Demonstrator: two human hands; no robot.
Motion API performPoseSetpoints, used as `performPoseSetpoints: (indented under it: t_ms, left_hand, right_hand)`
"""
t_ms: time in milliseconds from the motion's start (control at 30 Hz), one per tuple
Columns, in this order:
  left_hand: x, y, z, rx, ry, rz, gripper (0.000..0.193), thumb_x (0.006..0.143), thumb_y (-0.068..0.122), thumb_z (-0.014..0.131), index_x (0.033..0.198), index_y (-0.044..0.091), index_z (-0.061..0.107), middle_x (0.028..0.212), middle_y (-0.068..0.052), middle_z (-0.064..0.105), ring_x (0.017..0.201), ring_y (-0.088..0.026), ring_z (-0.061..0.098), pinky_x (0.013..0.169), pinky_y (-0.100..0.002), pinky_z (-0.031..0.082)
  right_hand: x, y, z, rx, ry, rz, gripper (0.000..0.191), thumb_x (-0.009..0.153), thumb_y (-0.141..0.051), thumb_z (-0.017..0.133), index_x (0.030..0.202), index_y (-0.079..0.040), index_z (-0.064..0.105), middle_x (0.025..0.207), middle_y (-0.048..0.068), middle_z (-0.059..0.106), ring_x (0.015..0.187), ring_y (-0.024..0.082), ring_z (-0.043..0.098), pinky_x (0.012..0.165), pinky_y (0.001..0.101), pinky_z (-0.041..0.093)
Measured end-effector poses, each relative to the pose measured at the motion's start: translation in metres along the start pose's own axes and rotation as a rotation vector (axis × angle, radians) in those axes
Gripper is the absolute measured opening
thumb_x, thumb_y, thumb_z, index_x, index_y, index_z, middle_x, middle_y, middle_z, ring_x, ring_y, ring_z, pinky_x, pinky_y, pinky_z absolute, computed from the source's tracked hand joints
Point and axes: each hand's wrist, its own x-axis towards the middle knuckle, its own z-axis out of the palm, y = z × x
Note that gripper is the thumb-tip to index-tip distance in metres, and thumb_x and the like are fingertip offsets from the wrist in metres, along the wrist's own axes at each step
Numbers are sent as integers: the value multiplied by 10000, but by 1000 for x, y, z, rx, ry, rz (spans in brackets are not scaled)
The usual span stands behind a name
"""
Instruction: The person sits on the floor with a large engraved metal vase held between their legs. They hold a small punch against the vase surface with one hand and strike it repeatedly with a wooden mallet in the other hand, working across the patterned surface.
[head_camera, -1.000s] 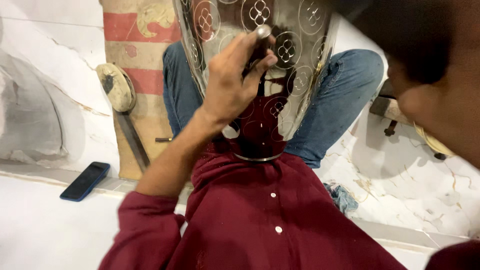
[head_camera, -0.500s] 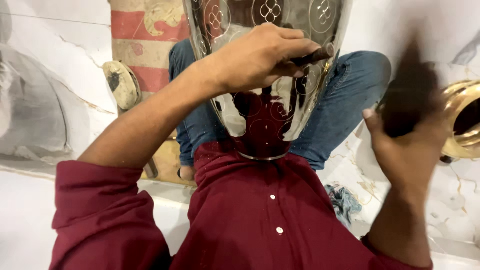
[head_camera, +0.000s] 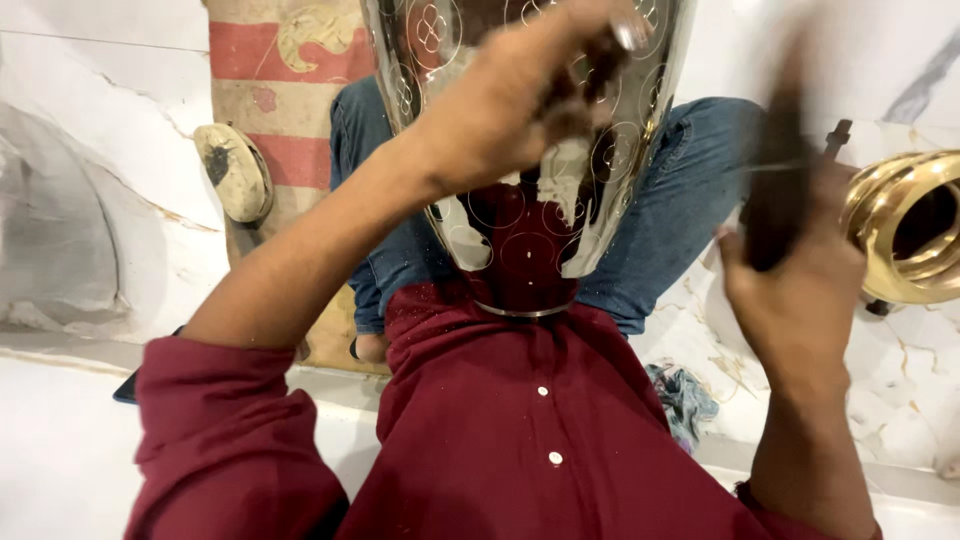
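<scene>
Engraved metal vessel (head_camera: 530, 150) is sitting propped in the lap, narrow end braced against the maroon shirt (head_camera: 520, 420). Left hand (head_camera: 510, 110) is pinching a small punch-like tool (head_camera: 628, 35) against the patterned wall. Right hand (head_camera: 795, 290) is gripping a dark striker (head_camera: 780, 180), motion-blurred, raised just right of the vessel. Judgement: brace the vessel harder with the knees, seat the tip square on the motif, and strike lightly so the tip doesn't skid. Brass rings (head_camera: 905, 225) are lying on the marble floor (head_camera: 900, 380), right; wooden mallet (head_camera: 232, 172) left.
</scene>
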Motion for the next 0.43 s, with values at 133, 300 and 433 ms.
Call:
performPoseSetpoints:
  t_ms: [133, 300, 433]
  left_hand:
    - [1, -4, 0, 203, -86, 145, 553, 990, 84, 771, 1464, 78, 486, 1235, -135, 659, 1066, -324, 708, 914, -413, 578]
    - [2, -8, -5, 243, -199, 163, 537, 1001, 77, 757, 1473, 92, 501, 1127, -125, 637, 1048, -353, 677, 868, -486, 525]
    - [5, -10, -4, 203, -220, 213, 516, 1003, 63, 740, 1463, 99, 510, 1169, -109, 651, 1077, -337, 684, 893, -475, 541]
  right_hand:
    - [12, 8, 16, 151, -169, 177, 863, 870, -111, 786, 1615, -158, 353, 1024, 274, 694, 887, 420, 717, 757, 493, 567]
    - [-5, 42, 14, 506, 145, 58, 407, 1023, -112, 764, 1364, -88, 543, 1128, 222, 684, 1008, 357, 709, 964, 431, 604]
    - [-6, 53, 5, 392, 88, 131, 328, 1046, -159, 793, 1274, -91, 566, 1107, 151, 706, 969, 329, 747, 934, 402, 636]
